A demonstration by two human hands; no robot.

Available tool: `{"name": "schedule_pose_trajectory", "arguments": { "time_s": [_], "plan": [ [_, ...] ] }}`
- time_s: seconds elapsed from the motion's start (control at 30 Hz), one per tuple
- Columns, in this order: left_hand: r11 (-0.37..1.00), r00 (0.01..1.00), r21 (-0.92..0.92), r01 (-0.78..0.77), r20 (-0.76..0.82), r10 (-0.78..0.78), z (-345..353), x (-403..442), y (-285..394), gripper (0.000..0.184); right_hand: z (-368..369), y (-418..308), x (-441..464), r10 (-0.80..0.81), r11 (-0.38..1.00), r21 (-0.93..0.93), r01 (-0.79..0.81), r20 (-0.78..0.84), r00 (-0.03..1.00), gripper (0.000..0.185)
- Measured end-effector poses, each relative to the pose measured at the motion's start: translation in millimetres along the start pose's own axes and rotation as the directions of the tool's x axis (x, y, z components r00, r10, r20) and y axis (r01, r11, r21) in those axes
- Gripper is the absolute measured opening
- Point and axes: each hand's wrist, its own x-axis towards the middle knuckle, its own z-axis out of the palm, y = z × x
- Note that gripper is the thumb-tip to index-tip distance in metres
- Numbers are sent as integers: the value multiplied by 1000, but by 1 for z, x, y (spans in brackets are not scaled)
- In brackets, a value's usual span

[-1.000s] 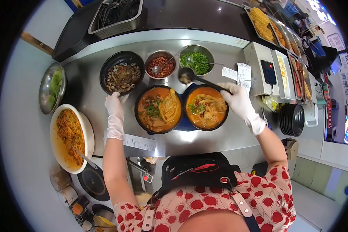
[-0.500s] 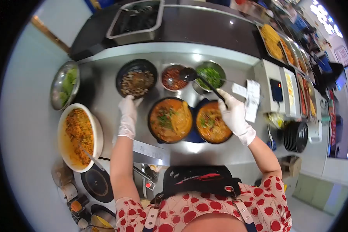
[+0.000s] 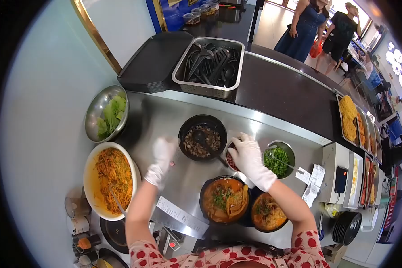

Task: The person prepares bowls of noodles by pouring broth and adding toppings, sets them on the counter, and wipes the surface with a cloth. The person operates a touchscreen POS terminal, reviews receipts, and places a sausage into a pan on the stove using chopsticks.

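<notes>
My left hand point(image 3: 164, 156), in a white glove and smeared by motion, is just left of a black bowl point(image 3: 185, 149) of brown chopped topping. A black ladle point(image 3: 200, 136) rests in that bowl, its handle pointing right. My gloved right hand point(image 3: 251, 158) bends over a metal bowl of reddish bits point(image 3: 231, 160) and hides most of it. Its fingers are curled together at the bowl; anything between them is hidden. Nearer me stand two black bowls of red soup, the left soup point(image 3: 225, 198) with a yellow strip and the right soup point(image 3: 268, 211) with green sprinkles.
A bowl of chopped greens point(image 3: 277, 160) with a spoon stands right. Left are a lettuce bowl point(image 3: 113, 115) and a white tub point(image 3: 90, 178) of shredded orange food. A bin of black ladles point(image 3: 210, 67) sits on the dark counter. Receipts point(image 3: 315, 178) lie right. People point(image 3: 306, 27) stand beyond.
My right hand has let go of the ladle, now lying in the black bowl, and moved to the reddish bits. My left hand has come off the black bowl's rim. The view has tilted up.
</notes>
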Motion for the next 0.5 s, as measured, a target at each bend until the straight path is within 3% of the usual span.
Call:
{"name": "schedule_pose_trajectory", "arguments": {
  "time_s": [0.03, 0.07, 0.1, 0.17, 0.27, 0.3, 0.37, 0.5],
  "plan": [
    [995, 961, 1, -104, -258, 100, -11, 37, -3, 19, -8, 7, 0, -19, 998, 63, 22, -34, 999, 30],
    [988, 919, 20, -154, -365, 151, -32, 69, 18, 15, -18, 13, 0, -5, 991, 137, 8, -19, 1000, 31],
    [963, 879, 198, -185, -404, 252, -35, 108, 23, 14, -32, 13, -2, 17, 981, 195, -19, 13, 1000, 29],
    [860, 835, 414, -299, -324, 446, -39, 174, 35, 14, -54, 13, -5, 1, 959, 282, 0, -4, 1000, 26],
    [717, 885, 655, -239, -157, 439, -25, 243, 41, 13, -73, 28, -23, -11, 961, 277, 18, -24, 1000, 21],
    [724, 913, 643, -249, -93, 398, -19, 258, 37, 16, -76, 37, -33, 6, 960, 279, -1, -18, 1000, 19],
    [796, 992, 591, -129, 76, 104, -14, 274, 44, 18, -85, 54, -52, 68, 963, 260, -69, 11, 998, 16],
    [788, 987, 595, -160, 85, 136, -13, 277, 57, 17, -95, 84, -85, 254, 948, 210, -239, -48, 966, 11]
  ]
}}
